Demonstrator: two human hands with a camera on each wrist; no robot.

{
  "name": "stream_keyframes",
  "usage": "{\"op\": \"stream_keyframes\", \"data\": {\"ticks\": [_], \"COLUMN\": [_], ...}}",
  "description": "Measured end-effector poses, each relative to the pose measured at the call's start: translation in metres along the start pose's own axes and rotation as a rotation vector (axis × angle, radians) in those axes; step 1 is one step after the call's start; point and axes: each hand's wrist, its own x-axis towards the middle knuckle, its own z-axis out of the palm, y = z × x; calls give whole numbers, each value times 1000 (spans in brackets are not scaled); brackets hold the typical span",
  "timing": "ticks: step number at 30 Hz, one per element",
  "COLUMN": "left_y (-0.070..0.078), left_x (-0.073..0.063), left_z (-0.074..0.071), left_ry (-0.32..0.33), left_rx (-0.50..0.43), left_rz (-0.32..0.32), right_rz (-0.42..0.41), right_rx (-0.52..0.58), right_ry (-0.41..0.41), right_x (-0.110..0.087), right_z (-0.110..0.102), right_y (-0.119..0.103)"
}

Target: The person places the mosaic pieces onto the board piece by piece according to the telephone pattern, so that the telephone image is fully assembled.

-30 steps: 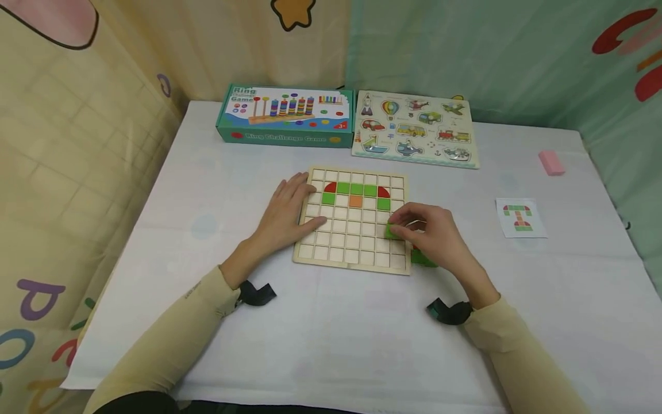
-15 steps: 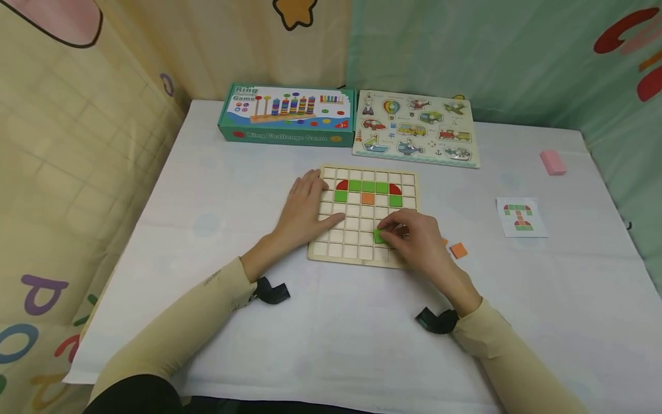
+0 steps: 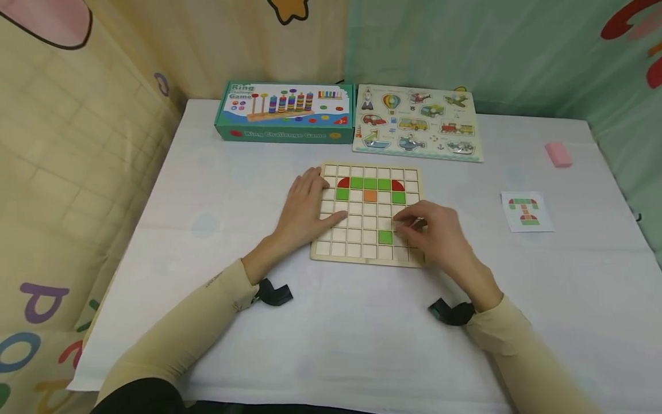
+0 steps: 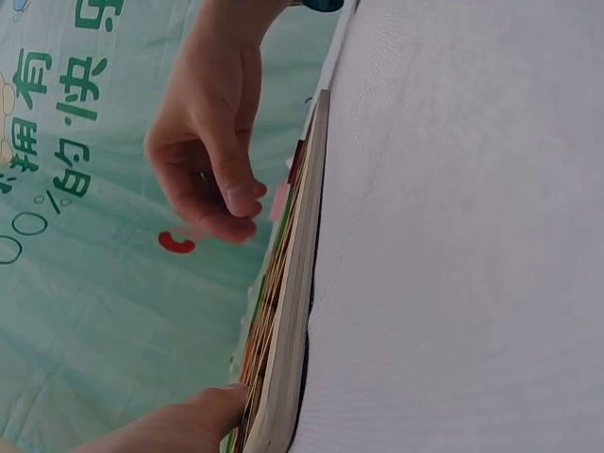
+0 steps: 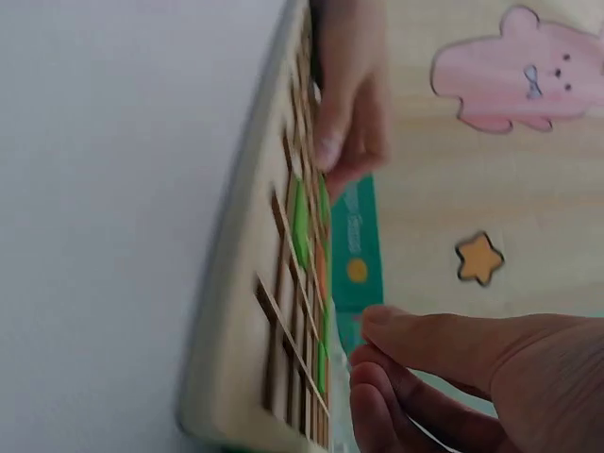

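A wooden grid board (image 3: 357, 260) lies flat on the white table, with green squares, red quarter-round tiles and one orange square set near its top. A lone green square tile (image 3: 385, 237) sits in a lower cell, apart from the others. My left hand (image 3: 304, 210) rests along the board's left edge, fingers extended and thumb over the grid. Above the right part of the board is my right hand (image 3: 434, 231), its fingers loosely bent just right of the lone tile. No tile shows between the right fingertips (image 5: 382, 321) in the right wrist view.
Behind the board stand a Ring Challenge Game box (image 3: 284, 135) and a picture puzzle board (image 3: 434, 138) with vehicles. On the right lie a small pattern card (image 3: 543, 225) and a pink block (image 3: 558, 155). Curtains rise behind the table.
The board slid right with my left hand. My right hand carried the green square leftward, let it go in a lower cell, then drew back right. It now hides the loose orange tiles.
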Motion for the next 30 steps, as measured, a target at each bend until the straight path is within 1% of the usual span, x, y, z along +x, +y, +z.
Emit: {"op": "stream_keyframes", "data": {"ticks": [2, 4, 6, 8, 10, 13, 19, 23, 25, 27, 30], "left_y": [0, 1, 1, 0, 0, 0, 0, 0, 0, 0, 1], "left_x": [0, 0, 0, 0, 0, 0, 0, 0, 0, 0, -1], "left_z": [1, 1, 2, 2, 1, 1, 2, 1, 1, 1, 0], "left_ry": [-1, -1, -3, -4, -4, -3, 1, 6, 7, 6, 1], "left_rx": [3, 5, 5, 5, 3, 0, -10, -12, -11, -12, -12], "left_rz": [2, 3, 0, -5, -10, -10, -2, 1, 1, 0, 0], "right_rz": [52, 106, 164, 202, 206, 198, 190, 169, 155, 135, 119], "right_rx": [-5, -22, -42, -57, -64, -63, -60, -29, 3, 31, 69], "right_ry": [1, -34, -108, -192, -261, -303, -270, -246, -226, -188, -83], "right_x": [0, 0, -1, -2, -2, -2, -2, -1, -1, -2, -2], "right_z": [-15, -31, -44, -54, -59, -59, -56, -58, -58, -57, -50], "right_y": [11, 22, 33, 40, 46, 49, 48, 48, 48, 46, 41]}}
